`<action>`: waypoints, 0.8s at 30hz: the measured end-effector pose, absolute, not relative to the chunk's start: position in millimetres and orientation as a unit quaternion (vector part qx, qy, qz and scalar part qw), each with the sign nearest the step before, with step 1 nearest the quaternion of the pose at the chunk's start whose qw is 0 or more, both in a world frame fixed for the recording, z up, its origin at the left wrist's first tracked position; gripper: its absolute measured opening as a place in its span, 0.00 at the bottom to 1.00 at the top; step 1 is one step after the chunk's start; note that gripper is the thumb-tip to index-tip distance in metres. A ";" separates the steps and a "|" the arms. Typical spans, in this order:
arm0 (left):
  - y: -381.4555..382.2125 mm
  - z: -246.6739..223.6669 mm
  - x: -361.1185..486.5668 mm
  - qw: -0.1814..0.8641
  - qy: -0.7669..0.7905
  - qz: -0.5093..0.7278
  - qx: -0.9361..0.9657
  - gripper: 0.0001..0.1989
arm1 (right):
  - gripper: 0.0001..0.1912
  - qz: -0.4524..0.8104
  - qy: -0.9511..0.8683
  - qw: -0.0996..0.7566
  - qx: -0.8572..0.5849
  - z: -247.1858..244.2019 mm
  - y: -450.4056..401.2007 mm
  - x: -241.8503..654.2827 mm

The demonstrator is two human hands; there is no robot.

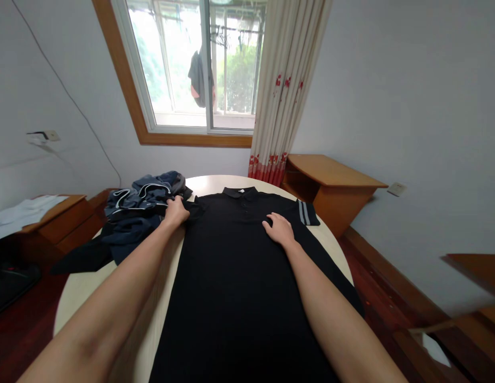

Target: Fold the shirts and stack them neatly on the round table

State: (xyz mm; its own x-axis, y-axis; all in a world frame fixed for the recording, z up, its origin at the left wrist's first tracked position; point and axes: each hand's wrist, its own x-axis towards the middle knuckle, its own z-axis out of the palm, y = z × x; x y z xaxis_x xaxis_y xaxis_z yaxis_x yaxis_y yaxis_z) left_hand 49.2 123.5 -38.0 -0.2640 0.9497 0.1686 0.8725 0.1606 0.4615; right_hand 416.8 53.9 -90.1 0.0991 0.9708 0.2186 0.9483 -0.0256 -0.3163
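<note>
Pale walls (pixel 411 80) enclose the room in the head view, with a wood-framed window (pixel 235 69) at the back and a cream curtain (pixel 285 64) with red flowers hanging at its right side. A wooden cabinet (pixel 335 170) stands against the right wall, above a dark reddish floor (pixel 365 298). A round, light-topped table (pixel 207 184) fills the middle. On it a black polo shirt (pixel 239 276) lies spread out, collar toward the window, its lower part running toward the person; a heap of dark clothes (pixel 133 229) sits on the table just left of it.

Both arms stretch forward from the bottom corners. The left hand (pixel 176 211) reaches to the left sleeve (pixel 197 208), beside the heap, with its fingers bent; whether they pinch the cloth cannot be told. The right hand (pixel 280 230) rests palm down on the chest of the shirt, holding nothing, its fingers loosely extended and pointing inward to the left. The right sleeve (pixel 309 213), marked with two grey stripes, lies beyond it.

A small pale label (pixel 242 191) shows inside the collar (pixel 233 193), too small to read. White piping edges some of the heaped clothes, and no lettering on them can be made out.
</note>
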 end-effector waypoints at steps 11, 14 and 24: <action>82.8 -41.0 86.3 -0.050 0.286 0.224 0.930 0.18 | 0.25 0.043 -0.670 0.196 -0.715 -89.1 52.3 416.2; 91.5 -49.0 80.4 -0.036 0.329 0.247 0.911 0.15 | 0.25 0.043 -0.669 0.196 -0.715 -87.7 51.2 415.6; 163.9 -68.4 62.8 0.055 0.637 0.242 0.730 0.25 | 0.24 0.046 -0.665 0.189 -0.722 -77.9 44.6 408.8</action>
State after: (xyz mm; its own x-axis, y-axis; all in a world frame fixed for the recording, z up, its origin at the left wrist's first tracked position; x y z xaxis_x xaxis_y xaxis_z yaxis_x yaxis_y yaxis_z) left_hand 62.8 163.9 -68.4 0.0718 0.9567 0.2821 0.9031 -0.1824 0.3888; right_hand 408.8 44.6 -77.9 0.1125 0.9764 0.1843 0.9416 -0.0455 -0.3336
